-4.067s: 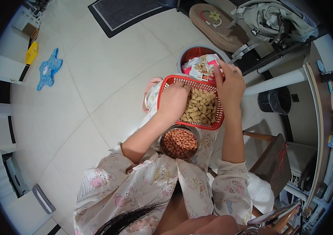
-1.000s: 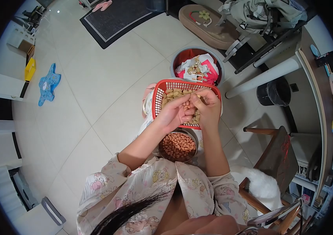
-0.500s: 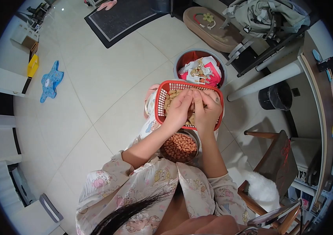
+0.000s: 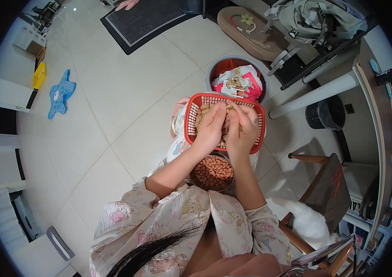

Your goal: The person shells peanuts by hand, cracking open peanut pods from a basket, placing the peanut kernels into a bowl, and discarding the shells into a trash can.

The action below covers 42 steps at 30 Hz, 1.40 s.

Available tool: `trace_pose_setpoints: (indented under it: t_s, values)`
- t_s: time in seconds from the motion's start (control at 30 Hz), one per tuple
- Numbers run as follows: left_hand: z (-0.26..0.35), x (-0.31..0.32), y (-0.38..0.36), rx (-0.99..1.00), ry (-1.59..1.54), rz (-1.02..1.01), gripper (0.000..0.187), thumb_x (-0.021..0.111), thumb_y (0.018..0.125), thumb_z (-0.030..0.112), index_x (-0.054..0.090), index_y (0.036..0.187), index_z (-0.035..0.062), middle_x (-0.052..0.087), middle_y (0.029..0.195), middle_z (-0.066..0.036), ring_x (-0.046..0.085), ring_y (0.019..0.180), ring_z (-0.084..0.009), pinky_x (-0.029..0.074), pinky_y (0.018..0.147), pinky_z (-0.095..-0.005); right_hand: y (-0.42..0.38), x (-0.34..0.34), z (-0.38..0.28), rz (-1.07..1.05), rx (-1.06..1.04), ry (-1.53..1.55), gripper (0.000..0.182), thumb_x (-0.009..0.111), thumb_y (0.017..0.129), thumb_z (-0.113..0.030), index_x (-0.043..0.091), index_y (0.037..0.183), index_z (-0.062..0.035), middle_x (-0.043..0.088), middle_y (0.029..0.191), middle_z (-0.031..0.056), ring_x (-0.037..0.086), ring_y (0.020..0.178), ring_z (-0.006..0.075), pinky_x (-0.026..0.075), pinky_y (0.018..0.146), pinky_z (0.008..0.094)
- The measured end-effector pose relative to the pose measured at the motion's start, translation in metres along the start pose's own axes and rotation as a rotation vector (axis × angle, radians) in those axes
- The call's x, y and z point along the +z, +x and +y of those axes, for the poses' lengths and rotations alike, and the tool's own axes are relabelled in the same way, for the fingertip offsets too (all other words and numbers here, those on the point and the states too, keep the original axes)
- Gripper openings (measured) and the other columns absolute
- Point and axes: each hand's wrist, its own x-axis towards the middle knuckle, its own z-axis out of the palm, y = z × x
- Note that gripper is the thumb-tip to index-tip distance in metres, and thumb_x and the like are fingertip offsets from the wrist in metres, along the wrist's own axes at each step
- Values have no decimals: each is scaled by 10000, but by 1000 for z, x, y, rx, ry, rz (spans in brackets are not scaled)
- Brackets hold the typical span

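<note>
My left hand (image 4: 211,127) and my right hand (image 4: 243,129) meet over a red plastic basket (image 4: 190,131), thumbs and fingertips pressed together. Between the fingertips is a peanut (image 4: 229,107), its pale shell only partly visible. Unshelled peanuts (image 4: 201,114) lie in the basket under my hands, mostly hidden by them. Closer to my body, a round metal bowl (image 4: 233,181) is filled with shelled reddish peanut kernels (image 4: 212,171). Both basket and bowl rest about my lap.
Just beyond the basket stands a bin (image 4: 264,76) holding shells, tissue and pink wrapping. A black bin (image 4: 323,113) is under the desk at right. A wooden chair (image 4: 327,184) and a white cat (image 4: 309,219) are close by my right side. A blue star-shaped item (image 4: 61,94) lies on the floor.
My hands stay together over the basket, with the fingers shifted slightly around the peanut. A bit of pale shell now shows at the fingertips. The whole view has moved a little.
</note>
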Motion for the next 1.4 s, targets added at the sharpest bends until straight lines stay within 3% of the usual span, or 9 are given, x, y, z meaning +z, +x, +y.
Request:
trace_pose_setpoints:
  t_s: [0.07,0.27,0.47,0.7,0.9,1.03,1.1,1.3,1.4]
  values:
    - [10,-5,2,-344,-279,-109,250,368,1005,272,519,1015,74,464,721,36,371,595,-38,298,515,-185,13,-10,-2,-69,-352,-367,208,588,843,-79,694,1022,-64,580,823,48,532,786,191,446,689,313]
    - [17,-7,11,-497,-460,-141,196,372,998,252,494,935,113,433,708,54,356,583,-30,262,481,-182,31,-27,-5,-231,-579,-486,309,683,692,-71,688,1000,-94,561,845,36,530,774,241,446,667,368]
    - [7,-10,13,-454,-342,-227,276,367,1006,310,496,873,105,398,708,55,332,588,-42,269,487,-187,49,-17,5,-208,-521,-387,130,689,711,-84,637,829,-69,580,823,58,554,789,266,455,680,388]
    - [11,-28,21,-492,-465,-171,267,376,1003,282,535,957,72,423,739,42,340,598,-51,253,488,-193,80,-19,24,-205,-357,-403,139,661,789,-135,621,895,-56,596,880,88,549,841,301,446,737,412]
    - [12,-38,24,-484,-515,-59,287,414,909,63,500,1173,-11,610,968,-78,586,844,-139,480,684,-248,82,-39,26,-262,-398,-643,210,629,815,-195,626,965,-49,605,959,93,539,938,311,443,784,417]
    - [12,-37,22,-492,-531,-12,250,429,912,81,540,1115,-11,607,967,-66,580,852,-129,475,707,-242,53,-41,13,-543,-261,-533,132,661,759,-170,660,837,-64,604,881,57,552,863,280,461,735,392]
    - [11,-36,23,-509,-538,-5,236,438,911,89,556,1090,-10,607,969,-62,576,852,-127,474,713,-243,41,-33,21,-539,-460,-549,74,682,707,-151,665,721,-81,586,795,32,554,794,243,471,685,364]
    - [11,-40,20,-442,-433,-93,160,486,924,146,579,987,32,504,782,28,463,660,-58,385,571,-187,35,-26,26,-489,-463,-525,74,673,717,-106,677,784,-73,592,791,40,561,790,243,469,691,356]
    - [18,-29,15,-435,-41,-44,174,509,959,274,548,914,111,385,664,87,335,574,-8,253,492,-170,38,-31,16,-418,-317,-323,94,652,752,-80,661,841,-54,621,848,55,572,809,273,464,704,363]
